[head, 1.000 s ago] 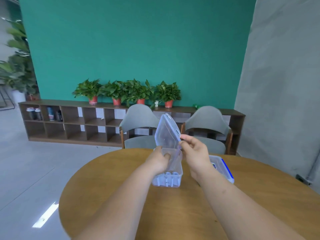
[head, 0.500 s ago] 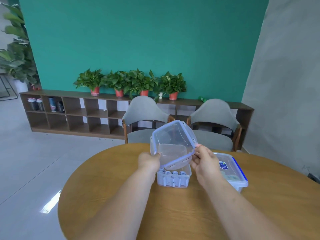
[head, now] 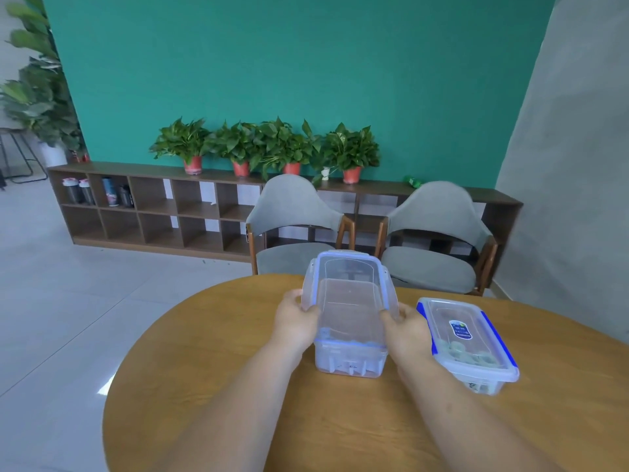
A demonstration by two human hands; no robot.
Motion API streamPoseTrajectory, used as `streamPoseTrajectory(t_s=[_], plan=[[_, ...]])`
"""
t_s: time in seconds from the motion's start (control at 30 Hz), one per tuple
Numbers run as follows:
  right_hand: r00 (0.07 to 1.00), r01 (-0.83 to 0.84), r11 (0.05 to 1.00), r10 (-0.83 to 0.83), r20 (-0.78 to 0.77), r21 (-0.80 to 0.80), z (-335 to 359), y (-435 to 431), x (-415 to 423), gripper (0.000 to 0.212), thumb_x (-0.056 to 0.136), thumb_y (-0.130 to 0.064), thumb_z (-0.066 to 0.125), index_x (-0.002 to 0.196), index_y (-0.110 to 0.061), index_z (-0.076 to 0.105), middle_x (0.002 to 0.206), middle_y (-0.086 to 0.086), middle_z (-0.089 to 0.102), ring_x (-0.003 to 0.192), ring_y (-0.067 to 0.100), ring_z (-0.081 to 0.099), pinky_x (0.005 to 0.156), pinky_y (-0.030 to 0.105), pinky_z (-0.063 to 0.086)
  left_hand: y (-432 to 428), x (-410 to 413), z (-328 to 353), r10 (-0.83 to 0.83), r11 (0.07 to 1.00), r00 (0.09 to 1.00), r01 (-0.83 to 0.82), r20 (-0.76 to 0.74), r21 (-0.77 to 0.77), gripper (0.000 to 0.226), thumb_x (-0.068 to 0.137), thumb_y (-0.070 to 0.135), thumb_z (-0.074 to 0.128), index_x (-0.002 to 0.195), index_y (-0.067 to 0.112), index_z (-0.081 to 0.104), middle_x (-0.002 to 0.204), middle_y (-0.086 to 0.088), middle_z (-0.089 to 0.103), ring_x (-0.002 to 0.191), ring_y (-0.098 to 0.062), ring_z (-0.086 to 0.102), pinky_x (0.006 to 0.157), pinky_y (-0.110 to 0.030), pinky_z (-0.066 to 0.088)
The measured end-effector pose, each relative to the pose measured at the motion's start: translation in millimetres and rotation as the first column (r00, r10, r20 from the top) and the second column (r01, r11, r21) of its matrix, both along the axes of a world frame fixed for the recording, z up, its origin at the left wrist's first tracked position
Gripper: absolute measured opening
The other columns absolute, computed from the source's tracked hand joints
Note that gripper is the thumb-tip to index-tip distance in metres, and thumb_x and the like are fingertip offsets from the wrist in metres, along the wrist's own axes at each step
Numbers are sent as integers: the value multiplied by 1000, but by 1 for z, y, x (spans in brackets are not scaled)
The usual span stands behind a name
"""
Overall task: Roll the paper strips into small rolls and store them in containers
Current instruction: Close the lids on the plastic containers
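On the wooden counter [head: 238, 386], the left grip [head: 295, 323] and right grip [head: 406, 328] each clasp a side of the clear lid [head: 349, 284], tilted over the clear container [head: 350, 361] standing between them, with a closed blue-clipped container [head: 466, 345] just to the right.

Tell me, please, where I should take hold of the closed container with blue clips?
Probably by its long walls below the blue clips, coming from above across the narrow width. The blue-clipped container sits flat on the table, lid clipped shut, so it should lift whole; the left hand and right hand hold the clear lid.
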State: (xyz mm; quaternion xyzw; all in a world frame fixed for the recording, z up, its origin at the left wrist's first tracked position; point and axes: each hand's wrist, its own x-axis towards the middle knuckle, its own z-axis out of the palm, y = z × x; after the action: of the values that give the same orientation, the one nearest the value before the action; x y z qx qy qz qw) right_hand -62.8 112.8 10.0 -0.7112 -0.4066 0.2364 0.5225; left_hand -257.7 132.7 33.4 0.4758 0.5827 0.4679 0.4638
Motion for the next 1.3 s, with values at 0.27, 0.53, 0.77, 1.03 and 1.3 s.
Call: streamPoseTrajectory(t_s=[0.27,0.53,0.77,1.03,1.3], plan=[[968,17,998,-1,252,-62,-22,21,8,28,93,-35,56,114,-20,65,101,7,68,86,31,66,76,41,59,11,9,-16,-37,999,994,38,-107,8,29,99,19,58,121,36,51,101,10,69,95,-15,69,88,-36,58],[969,75,992,-48,243,-101,-37,26,6,34,95,-34,62,123,-15,66,111,12,63,97,33,63,83,41,56,26,12,-34,-50,999,982,53,-181,9,23,103,25,60,123,35,56,103,12,70,101,-19,70,97,-43,57],[989,82,990,-67,136,-112,-42,29,5,42,91,-34,63,129,-17,65,116,7,69,105,29,65,87,45,59,36,13,-40,-28,999,983,23,-182,-29,40,104,28,59,144,23,54,112,4,70,105,-23,69,96,-41,57],[994,111,985,-110,14,-134,-38,32,2,53,89,-33,66,137,-14,51,126,12,65,109,33,65,93,51,58,42,18,-47,6,999,971,-15,-240,-37,47,105,35,56,150,22,49,131,-2,67,116,-26,65,102,-43,54],[965,41,965,30,260,-261,-37,33,-8,53,106,-32,35,159,-29,32,136,17,46,126,39,50,104,46,42,47,19,-47,-66,997,933,46,-355,-65,46,111,33,45,154,21,39,134,-3,63,121,-29,61,95,-34,45]])
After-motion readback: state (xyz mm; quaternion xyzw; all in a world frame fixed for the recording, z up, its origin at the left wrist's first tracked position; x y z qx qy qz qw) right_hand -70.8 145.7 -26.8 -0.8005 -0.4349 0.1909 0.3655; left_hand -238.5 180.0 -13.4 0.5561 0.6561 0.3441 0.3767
